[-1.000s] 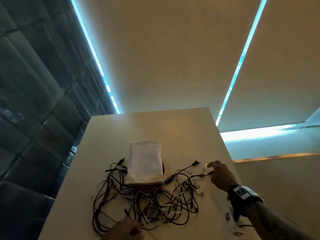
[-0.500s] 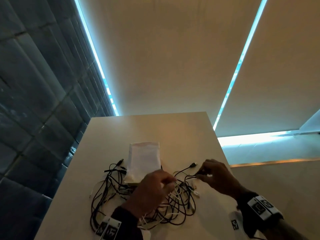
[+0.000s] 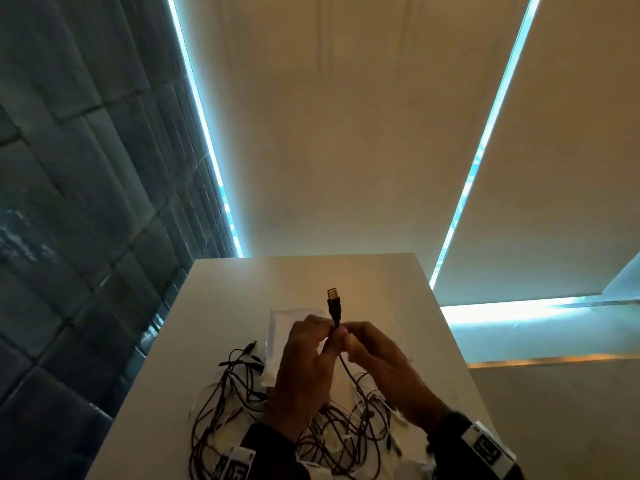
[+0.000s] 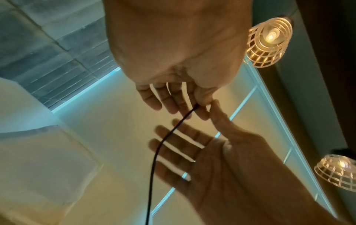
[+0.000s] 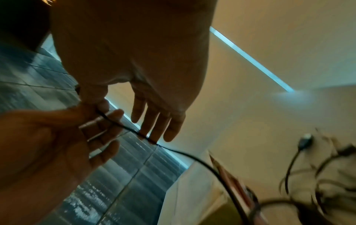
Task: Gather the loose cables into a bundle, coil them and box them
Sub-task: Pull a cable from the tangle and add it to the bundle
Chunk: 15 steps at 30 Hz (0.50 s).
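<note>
Nearest the viewer, two dark sleeves with printed marker bands are reaching forward over a white counter [image 3: 433,341]. Beneath the wrists, a loose tangle of cables [image 3: 239,403], black and white mixed, is lying spread across the near part of the counter. Just above it, the left hand [image 3: 304,372] and the right hand [image 3: 384,368] are meeting fingertip to fingertip, raised off the surface. Both are pinching one black cable [image 3: 349,372] between thumb and forefinger, while their remaining fingers [image 4: 179,102] are staying straight and spread apart. The cable's plug [image 3: 334,303] is pointing upright above the pinch, and its cord is hanging down into the tangle. Behind the hands, a white box [image 3: 280,327] is sitting on the counter, touching the cables, mostly hidden. Beyond, pale ceiling panels with blue light strips are filling the view.
</note>
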Each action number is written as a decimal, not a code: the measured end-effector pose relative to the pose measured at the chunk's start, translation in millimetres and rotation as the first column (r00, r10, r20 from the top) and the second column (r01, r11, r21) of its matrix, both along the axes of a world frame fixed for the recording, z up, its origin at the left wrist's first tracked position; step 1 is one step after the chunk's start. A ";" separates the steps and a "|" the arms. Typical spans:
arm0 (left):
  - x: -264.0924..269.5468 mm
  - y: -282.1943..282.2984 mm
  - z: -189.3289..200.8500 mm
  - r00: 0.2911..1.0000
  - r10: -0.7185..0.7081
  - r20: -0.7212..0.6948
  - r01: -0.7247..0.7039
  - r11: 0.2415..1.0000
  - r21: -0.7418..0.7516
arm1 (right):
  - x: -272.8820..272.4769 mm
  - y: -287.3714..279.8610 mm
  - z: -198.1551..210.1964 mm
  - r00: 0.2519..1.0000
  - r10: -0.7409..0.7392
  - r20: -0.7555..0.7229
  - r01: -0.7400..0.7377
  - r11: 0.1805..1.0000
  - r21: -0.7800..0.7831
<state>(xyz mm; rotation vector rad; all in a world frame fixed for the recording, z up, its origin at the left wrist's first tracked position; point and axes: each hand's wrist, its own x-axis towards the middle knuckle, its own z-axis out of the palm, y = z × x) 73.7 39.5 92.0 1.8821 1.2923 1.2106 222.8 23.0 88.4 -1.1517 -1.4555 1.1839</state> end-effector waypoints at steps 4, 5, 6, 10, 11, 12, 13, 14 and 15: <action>-6.5 -4.4 17.7 0.953 0.018 0.302 0.038 0.983 -0.179 | -30.7 0.6 -9.4 0.973 0.055 -0.226 -0.071 0.995 -0.066; -9.4 -6.0 23.6 0.912 0.021 0.410 0.074 0.974 -0.212 | -35.2 1.8 -9.8 0.967 0.041 -0.250 -0.061 0.995 -0.074; -13.5 -6.5 28.7 0.868 0.031 0.496 0.094 0.970 -0.226 | -39.1 3.2 -9.6 0.967 0.036 -0.253 -0.058 0.995 -0.079; -29.8 -10.7 50.6 0.780 0.046 0.625 0.096 0.977 -0.192 | -47.2 8.1 -18.2 0.989 0.074 -0.126 -0.080 0.996 -0.043; -33.5 -11.0 55.9 0.765 0.049 0.643 0.089 0.979 -0.181 | -47.8 9.2 -21.0 0.993 0.079 -0.089 -0.082 0.996 -0.024; -37.3 -12.1 61.9 0.747 0.055 0.662 0.086 0.980 -0.178 | -47.7 10.7 -24.6 0.995 0.077 -0.064 -0.078 0.997 -0.011; -40.5 -12.0 65.2 0.730 0.074 0.680 0.074 0.980 -0.185 | -47.2 12.3 -28.2 0.996 0.074 -0.049 -0.074 0.997 -0.002; -43.2 -13.0 69.0 0.709 0.095 0.698 0.066 0.977 -0.200 | -46.8 14.5 -31.4 0.997 0.071 -0.036 -0.071 0.997 0.004; -45.8 -13.8 70.1 0.691 0.111 0.715 0.062 0.976 -0.211 | -47.0 16.9 -34.4 0.997 0.069 -0.017 -0.069 0.998 0.008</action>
